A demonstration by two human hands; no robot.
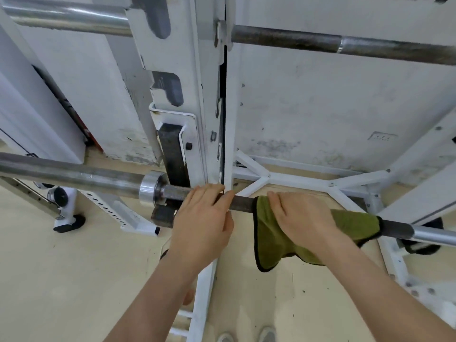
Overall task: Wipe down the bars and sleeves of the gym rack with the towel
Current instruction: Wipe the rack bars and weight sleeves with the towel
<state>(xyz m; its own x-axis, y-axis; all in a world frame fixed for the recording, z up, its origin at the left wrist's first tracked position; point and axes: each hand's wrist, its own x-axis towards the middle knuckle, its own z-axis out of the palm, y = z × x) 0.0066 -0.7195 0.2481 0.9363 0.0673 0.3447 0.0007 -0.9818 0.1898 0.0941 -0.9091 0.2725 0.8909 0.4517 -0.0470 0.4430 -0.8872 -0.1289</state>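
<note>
A steel barbell runs across the lower middle of the head view, resting on the white gym rack [212,99]. Its dark knurled bar [243,203] shows between my hands, and its shiny sleeve [74,175] sticks out to the left past a collar. My left hand [204,218] grips the bare bar just right of the collar. A green towel [271,243] with black edging is wrapped over the bar, and my right hand [303,218] presses down on it, closed around towel and bar. A second barbell [345,44] sits higher on the rack.
The rack's white base struts [269,177] spread over the tan floor beneath the bar. A black hook bracket [172,154] holds the bar at the upright. A white perforated leg with a black foot [71,223] stands at lower left. My shoes [246,335] show at the bottom.
</note>
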